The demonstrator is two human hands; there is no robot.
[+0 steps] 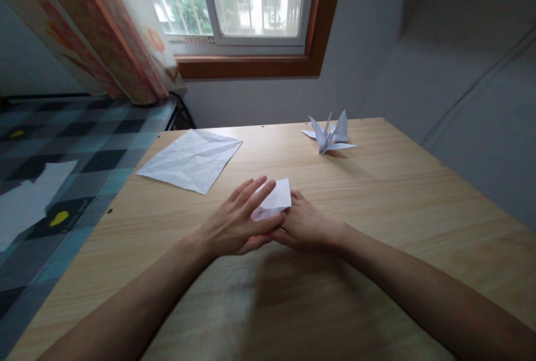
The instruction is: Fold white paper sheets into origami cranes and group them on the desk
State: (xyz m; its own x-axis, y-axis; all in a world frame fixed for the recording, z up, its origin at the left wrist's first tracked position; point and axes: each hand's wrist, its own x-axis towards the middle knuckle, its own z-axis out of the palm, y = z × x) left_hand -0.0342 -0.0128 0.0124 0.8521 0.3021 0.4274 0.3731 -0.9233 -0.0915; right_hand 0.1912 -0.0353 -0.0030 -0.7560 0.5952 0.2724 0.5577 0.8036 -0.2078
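Note:
A small folded white paper (278,196) is between my two hands, above the middle of the wooden table. My left hand (245,213) reaches over its left side, with the fingers on the far side and the thumb along the near edge. At the lower right edge, my right hand (304,220) grips the paper with curled fingers, which are partly hidden. The fingertips of both hands nearly meet beneath it. Part of the paper is covered by my left fingers.
A creased white paper sheet (190,160) lies at the table's far left. Folded paper cranes (329,135) stand at the back right of the wooden table (419,210). To the left, white paper (36,199) rests on a checked cloth (100,160). Behind is a window (255,1) with a curtain (100,26).

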